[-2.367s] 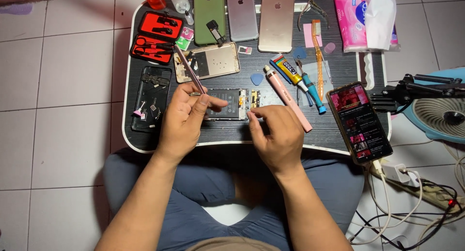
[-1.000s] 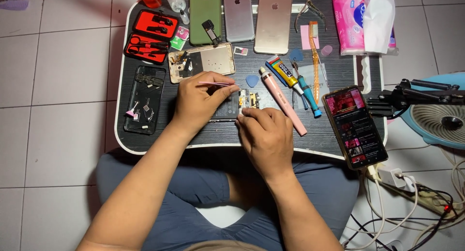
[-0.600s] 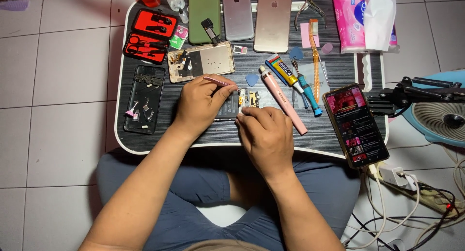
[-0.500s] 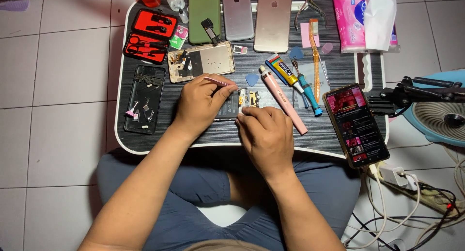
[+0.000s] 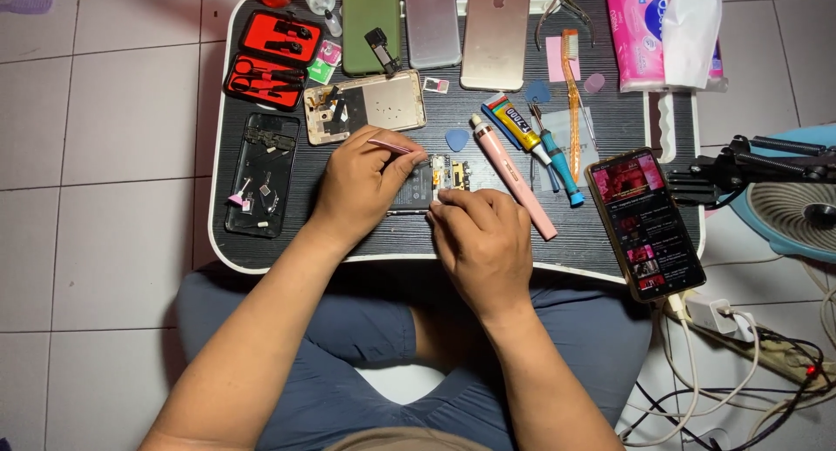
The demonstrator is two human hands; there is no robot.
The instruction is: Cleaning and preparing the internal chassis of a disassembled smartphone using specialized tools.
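Observation:
An opened phone point(image 5: 442, 174) with its circuit board showing lies in the middle of the black lap table point(image 5: 348, 242). My left hand point(image 5: 364, 188) rests on the phone's left part and pinches thin pink tweezers point(image 5: 390, 145), which lie almost level above the knuckles. My right hand point(image 5: 481, 240) covers the phone's lower right corner, with its fingertips pressed on the board's edge. Much of the phone is hidden under both hands.
A pink pry pen point(image 5: 514, 188), a glue tube point(image 5: 515, 122) and a teal screwdriver point(image 5: 557, 159) lie to the right. A lit phone point(image 5: 644, 220) sits at the right edge. A gold back shell point(image 5: 366, 107), a black frame point(image 5: 261, 172), a red tool case point(image 5: 270, 57) and three phones point(image 5: 431, 20) lie left and behind.
My left hand has lowered onto the phone, and the tweezers have swung from pointing up and left to lying nearly level. My right hand stays on the phone.

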